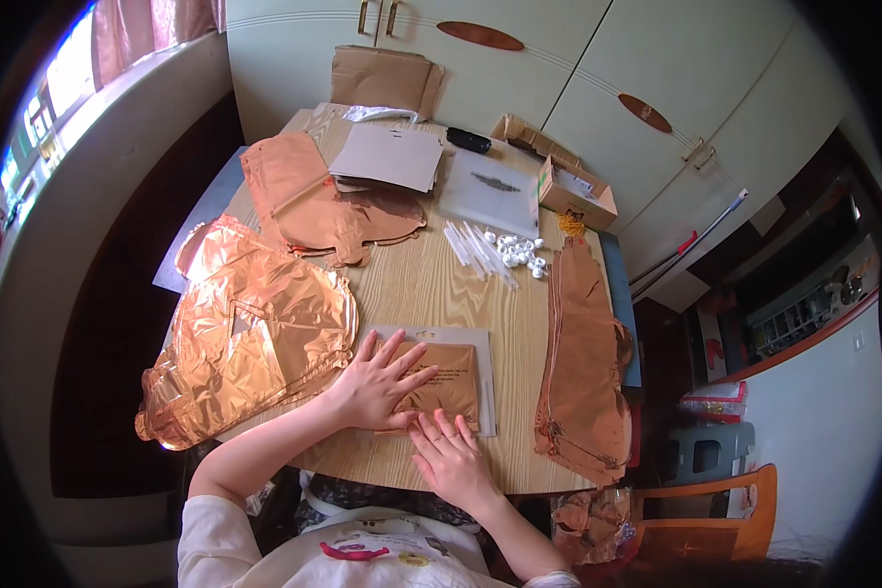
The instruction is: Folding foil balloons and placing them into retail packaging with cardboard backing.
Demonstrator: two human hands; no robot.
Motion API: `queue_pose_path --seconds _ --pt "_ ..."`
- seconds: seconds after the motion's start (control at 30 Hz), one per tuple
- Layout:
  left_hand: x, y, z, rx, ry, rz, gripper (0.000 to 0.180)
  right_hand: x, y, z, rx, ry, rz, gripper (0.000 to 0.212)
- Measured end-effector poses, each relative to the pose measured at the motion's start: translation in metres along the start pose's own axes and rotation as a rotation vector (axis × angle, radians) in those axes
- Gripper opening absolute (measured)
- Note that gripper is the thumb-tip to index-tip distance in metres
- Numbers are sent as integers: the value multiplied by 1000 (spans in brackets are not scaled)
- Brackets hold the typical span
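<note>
Near the table's front edge lies a folded copper-coloured foil balloon (458,390), flat against a grey backing card (486,345) with a hanging slot at its top. My left hand (374,385) rests on the left part of this foil with its fingers spread. At the lower edge of the same packet is my right hand (453,459), fingers stretched out and touching it. The two hands nearly meet, and neither grips anything. Beside my left arm a crinkled, shiny copper foil balloon (294,318) covers the table's left side. Flat copper foil balloons (583,363) lie stacked along the right edge.
More flat copper foil (289,176) lies behind on the left, by grey cards (387,152). Clear straws (473,250), white plastic pieces (526,255), a clear bag (465,201), a black object (468,140) and a small carton (580,201) fill the back. A wooden chair (762,510) stands right.
</note>
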State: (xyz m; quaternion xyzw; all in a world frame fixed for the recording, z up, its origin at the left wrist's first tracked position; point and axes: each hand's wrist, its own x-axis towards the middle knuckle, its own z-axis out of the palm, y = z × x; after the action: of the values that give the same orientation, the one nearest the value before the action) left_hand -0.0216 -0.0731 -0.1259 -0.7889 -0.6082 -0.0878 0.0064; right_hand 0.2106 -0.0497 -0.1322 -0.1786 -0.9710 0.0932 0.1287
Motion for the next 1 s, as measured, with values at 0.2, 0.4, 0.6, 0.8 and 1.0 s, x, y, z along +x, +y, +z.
queue_pose_path --seconds 0.2,0.4,0.6,0.8,1.0 --pt "-5 4 -1 11 -17 3 76 -3 -13 -9 21 110 8 37" --pt "-3 4 3 -16 -4 -5 74 7 -57 -2 217 197 -84 26" --pt "-6 5 4 -17 3 -12 74 26 -75 25 294 107 20 17" --pt "-5 4 5 -23 5 -10 75 32 -73 19 299 36 19 7" --pt "-4 4 7 -24 -2 0 76 38 -73 17 126 -34 -9 6"
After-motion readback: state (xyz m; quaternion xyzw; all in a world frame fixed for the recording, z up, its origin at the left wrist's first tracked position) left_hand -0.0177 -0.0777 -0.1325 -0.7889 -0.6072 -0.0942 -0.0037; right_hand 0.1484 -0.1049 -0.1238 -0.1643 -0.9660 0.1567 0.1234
